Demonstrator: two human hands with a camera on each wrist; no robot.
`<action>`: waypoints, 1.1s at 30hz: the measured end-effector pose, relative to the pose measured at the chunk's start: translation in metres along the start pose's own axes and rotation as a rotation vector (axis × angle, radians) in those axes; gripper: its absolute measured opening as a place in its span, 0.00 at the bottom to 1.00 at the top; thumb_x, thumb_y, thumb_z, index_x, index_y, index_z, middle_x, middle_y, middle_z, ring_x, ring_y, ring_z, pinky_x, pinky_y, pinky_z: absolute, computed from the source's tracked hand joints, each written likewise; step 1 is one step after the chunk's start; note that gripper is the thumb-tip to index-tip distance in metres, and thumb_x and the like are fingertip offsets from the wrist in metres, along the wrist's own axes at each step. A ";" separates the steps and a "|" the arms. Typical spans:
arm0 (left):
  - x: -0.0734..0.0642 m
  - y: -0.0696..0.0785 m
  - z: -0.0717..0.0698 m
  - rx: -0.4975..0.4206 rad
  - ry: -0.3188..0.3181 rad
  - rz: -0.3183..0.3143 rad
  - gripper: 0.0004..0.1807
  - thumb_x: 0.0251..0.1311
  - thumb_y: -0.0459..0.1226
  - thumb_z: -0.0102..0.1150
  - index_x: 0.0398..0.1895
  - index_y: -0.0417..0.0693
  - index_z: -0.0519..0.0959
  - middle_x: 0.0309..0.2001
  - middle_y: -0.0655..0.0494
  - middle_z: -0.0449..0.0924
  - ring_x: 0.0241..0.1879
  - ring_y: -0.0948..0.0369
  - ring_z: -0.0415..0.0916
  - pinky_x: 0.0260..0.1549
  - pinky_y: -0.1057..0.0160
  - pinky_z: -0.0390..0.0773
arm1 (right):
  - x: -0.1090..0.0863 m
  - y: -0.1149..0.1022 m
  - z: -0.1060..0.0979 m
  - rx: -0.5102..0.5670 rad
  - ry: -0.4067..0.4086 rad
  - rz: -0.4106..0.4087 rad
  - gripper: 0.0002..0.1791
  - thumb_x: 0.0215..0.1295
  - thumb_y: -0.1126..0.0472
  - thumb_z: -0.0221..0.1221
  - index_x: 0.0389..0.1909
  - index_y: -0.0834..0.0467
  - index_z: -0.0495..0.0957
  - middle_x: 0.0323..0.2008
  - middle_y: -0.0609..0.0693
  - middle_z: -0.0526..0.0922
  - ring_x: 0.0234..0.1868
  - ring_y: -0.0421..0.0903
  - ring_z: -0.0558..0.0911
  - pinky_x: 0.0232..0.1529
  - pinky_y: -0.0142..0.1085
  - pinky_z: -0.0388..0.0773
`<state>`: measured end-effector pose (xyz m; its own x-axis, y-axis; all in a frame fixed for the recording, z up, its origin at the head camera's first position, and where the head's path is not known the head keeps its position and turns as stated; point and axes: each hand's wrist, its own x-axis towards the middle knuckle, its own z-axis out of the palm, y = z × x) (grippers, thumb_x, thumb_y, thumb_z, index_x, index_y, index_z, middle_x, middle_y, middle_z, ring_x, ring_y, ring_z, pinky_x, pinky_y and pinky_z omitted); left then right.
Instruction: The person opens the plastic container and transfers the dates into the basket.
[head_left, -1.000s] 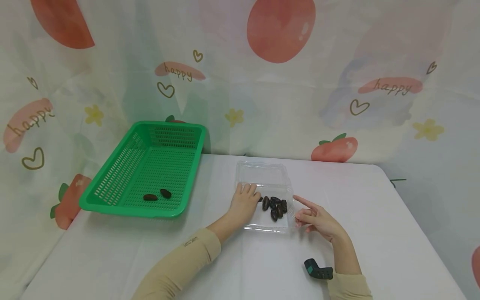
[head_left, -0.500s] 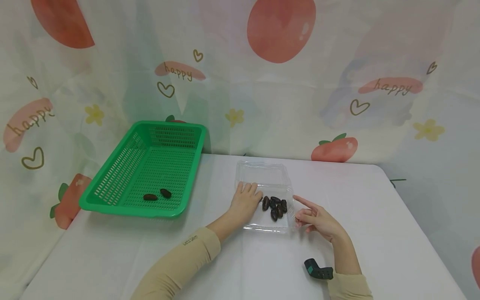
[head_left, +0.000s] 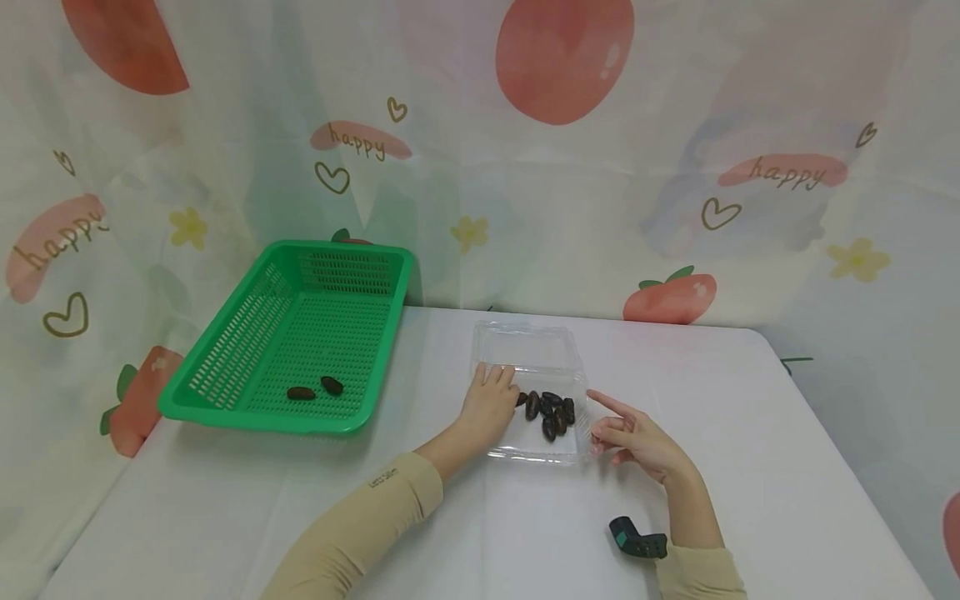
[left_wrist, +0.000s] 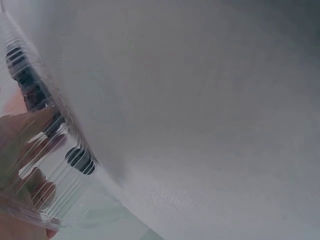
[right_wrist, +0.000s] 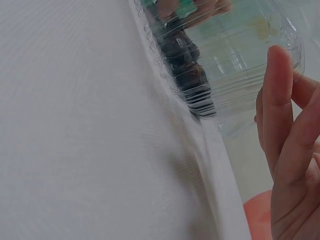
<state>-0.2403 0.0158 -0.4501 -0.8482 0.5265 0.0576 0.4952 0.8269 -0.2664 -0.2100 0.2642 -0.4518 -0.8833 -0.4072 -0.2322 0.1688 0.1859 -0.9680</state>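
Observation:
A clear plastic clamshell box (head_left: 536,454) lies with its lid folded back on the white table. Several dark brown, oval, date-like fruits (head_left: 560,419) are gathered inside it. My left hand (head_left: 487,408) reaches over the box's left part, its fingertips beside the leftmost date (head_left: 521,399). In the left wrist view, bent fingers (left_wrist: 30,130) show through the ribbed plastic, close to the dates. My right hand (head_left: 637,442) is at the box's right side. Its index finger (right_wrist: 279,100) points straight at the wall and the other fingers are loosely bent, holding nothing.
A green slotted basket (head_left: 393,333) stands on the left of the white table (head_left: 750,433), with two more dates (head_left: 302,393) near its front. A small black angled device (head_left: 637,540) is beside the right wrist. Behind hangs a printed fabric backdrop (head_left: 555,208).
My left hand shifts slightly right, covering most of the leftmost date, then draws back left so that the date shows again. My right hand stays at the box.

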 end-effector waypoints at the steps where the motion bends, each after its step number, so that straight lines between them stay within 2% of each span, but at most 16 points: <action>1: 0.000 0.000 0.001 0.002 -0.002 0.001 0.20 0.61 0.51 0.50 0.51 0.52 0.75 0.56 0.54 0.63 0.57 0.58 0.59 0.63 0.52 0.54 | 0.000 0.000 0.000 0.001 0.000 0.000 0.40 0.62 0.65 0.56 0.70 0.63 0.45 0.27 0.43 0.80 0.27 0.37 0.80 0.21 0.27 0.74; 6: 0.004 0.002 0.004 0.046 -0.010 0.000 0.19 0.61 0.50 0.51 0.52 0.54 0.75 0.56 0.55 0.63 0.57 0.57 0.59 0.63 0.52 0.53 | 0.000 0.000 -0.001 0.003 0.001 0.000 0.40 0.62 0.65 0.56 0.70 0.62 0.44 0.27 0.43 0.80 0.28 0.37 0.80 0.21 0.27 0.74; 12: 0.005 0.004 0.005 0.093 -0.010 -0.001 0.18 0.55 0.43 0.58 0.51 0.55 0.76 0.54 0.55 0.63 0.56 0.57 0.59 0.62 0.52 0.53 | 0.000 -0.001 0.000 -0.003 0.015 0.010 0.40 0.62 0.65 0.56 0.70 0.62 0.45 0.27 0.42 0.80 0.27 0.37 0.79 0.21 0.27 0.73; 17: 0.005 0.003 0.004 0.070 -0.023 -0.005 0.21 0.54 0.41 0.59 0.53 0.55 0.74 0.55 0.55 0.63 0.57 0.57 0.59 0.63 0.52 0.53 | 0.000 -0.002 0.000 -0.005 0.013 0.011 0.40 0.62 0.64 0.56 0.70 0.62 0.45 0.27 0.42 0.80 0.28 0.37 0.80 0.21 0.27 0.73; 20: 0.006 0.003 0.005 0.046 -0.019 -0.012 0.20 0.58 0.44 0.55 0.55 0.55 0.72 0.56 0.54 0.64 0.57 0.57 0.59 0.63 0.52 0.53 | -0.001 -0.002 0.001 -0.005 0.010 0.009 0.40 0.62 0.64 0.56 0.70 0.62 0.45 0.27 0.42 0.80 0.28 0.37 0.80 0.21 0.27 0.73; 25: 0.006 0.002 0.005 -0.007 0.033 -0.031 0.18 0.63 0.49 0.47 0.53 0.55 0.72 0.51 0.56 0.65 0.55 0.58 0.61 0.62 0.52 0.55 | 0.000 -0.001 0.000 -0.008 0.008 0.004 0.40 0.62 0.64 0.56 0.70 0.61 0.45 0.27 0.42 0.80 0.28 0.37 0.80 0.21 0.28 0.73; 33: 0.004 0.000 0.000 -0.091 0.164 -0.107 0.13 0.64 0.48 0.47 0.49 0.58 0.70 0.45 0.59 0.67 0.50 0.59 0.64 0.58 0.55 0.59 | -0.001 0.000 0.000 -0.003 -0.001 -0.001 0.40 0.62 0.65 0.56 0.70 0.62 0.44 0.27 0.42 0.80 0.28 0.37 0.79 0.21 0.28 0.74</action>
<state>-0.2435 0.0173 -0.4499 -0.8588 0.4533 0.2389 0.4247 0.8905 -0.1631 -0.2095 0.2648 -0.4517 -0.8832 -0.4081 -0.2311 0.1663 0.1883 -0.9679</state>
